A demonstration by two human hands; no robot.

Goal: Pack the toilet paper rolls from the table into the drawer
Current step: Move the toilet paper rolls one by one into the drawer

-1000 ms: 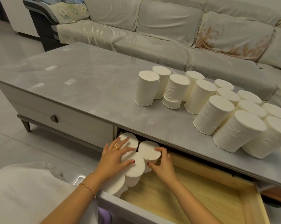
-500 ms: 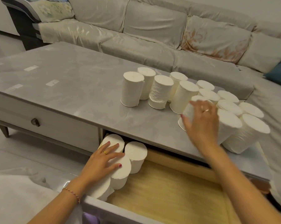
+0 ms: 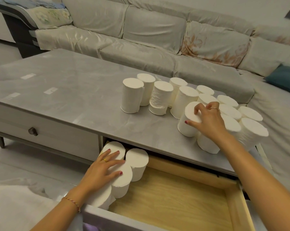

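Several white toilet paper rolls [image 3: 161, 97] stand upright in a cluster on the right half of the grey table [image 3: 74, 90]. My right hand [image 3: 207, 119] grips the top of the nearest roll [image 3: 186, 125] in that cluster, fingers curled over its rim. Below the tabletop the wooden drawer [image 3: 174, 202] is pulled open. Several rolls [image 3: 137, 162] stand packed in its left end. My left hand [image 3: 100, 172] lies flat on top of those rolls, fingers spread, holding none of them.
A closed drawer with a dark knob [image 3: 33, 131] sits to the left of the open one. A grey sofa [image 3: 140, 39] runs behind the table, with a teal cushion [image 3: 284, 79] at the right. White cloth [image 3: 15, 209] covers my lap at lower left.
My right hand left the drawer, rose to the table and closed on the nearest roll's top. My left hand stayed resting on the rolls in the drawer.
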